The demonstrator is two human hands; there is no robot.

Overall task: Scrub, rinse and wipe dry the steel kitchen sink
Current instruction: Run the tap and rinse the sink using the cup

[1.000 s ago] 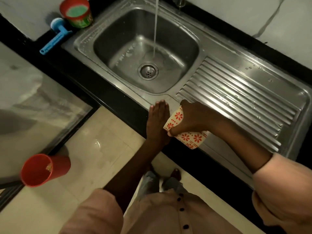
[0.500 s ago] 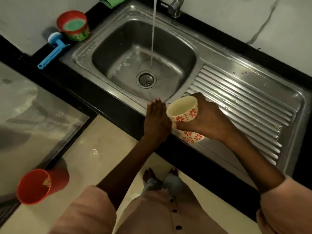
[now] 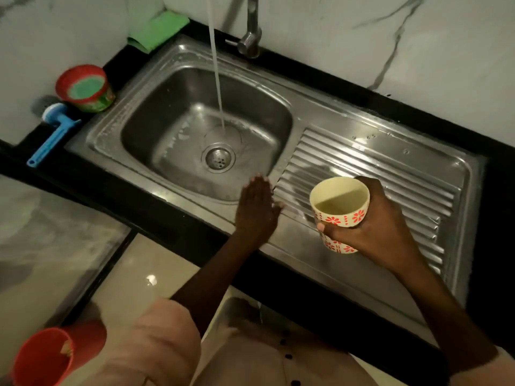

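The steel sink fills the counter, its basin on the left and a ribbed drainboard on the right. Water streams from the tap into the basin beside the drain. My left hand lies flat with straight fingers on the sink's front rim, between basin and drainboard. My right hand grips a cream cup with red flowers, upright over the near part of the drainboard. The cup's inside looks wet or holds a little water.
At the sink's left stand a red tub of green paste and a blue-handled brush. A green cloth lies at the back left corner. A red cup sits low at the left, over the floor. A black counter edge runs along the front.
My right hand has turned the cup from tipped over the rim to upright and carried it right over the drainboard. My left hand has stayed flat on the front rim.
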